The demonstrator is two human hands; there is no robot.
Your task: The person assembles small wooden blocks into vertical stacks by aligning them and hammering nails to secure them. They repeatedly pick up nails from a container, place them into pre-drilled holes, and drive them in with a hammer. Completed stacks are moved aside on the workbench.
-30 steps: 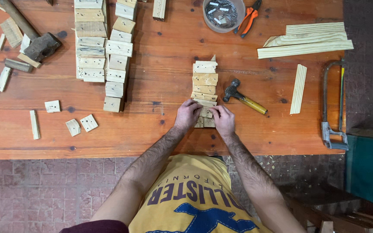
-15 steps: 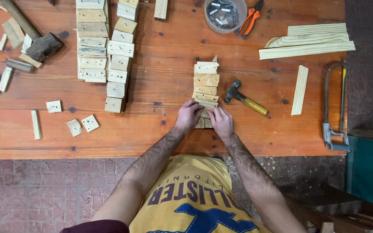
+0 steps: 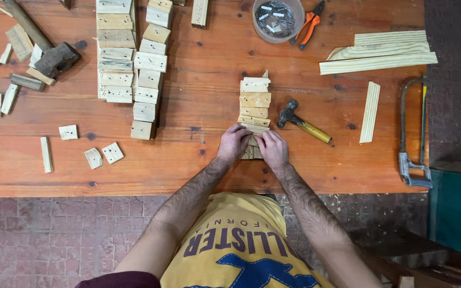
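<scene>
Both hands point(image 3: 253, 146) clasp the block stack's point(image 3: 254, 101) near end (hammer point(image 3: 301, 121) beside).

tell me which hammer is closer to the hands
The small hammer with the yellow handle, just right of the right hand; the big dark mallet lies far off at the table's upper left.

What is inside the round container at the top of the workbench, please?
The round container holds a heap of thin grey metal nails, seen from straight above through its open top. Whatever lies beneath the heap, and the container's bottom, is covered. Orange-handled pliers lie beside it.
</scene>
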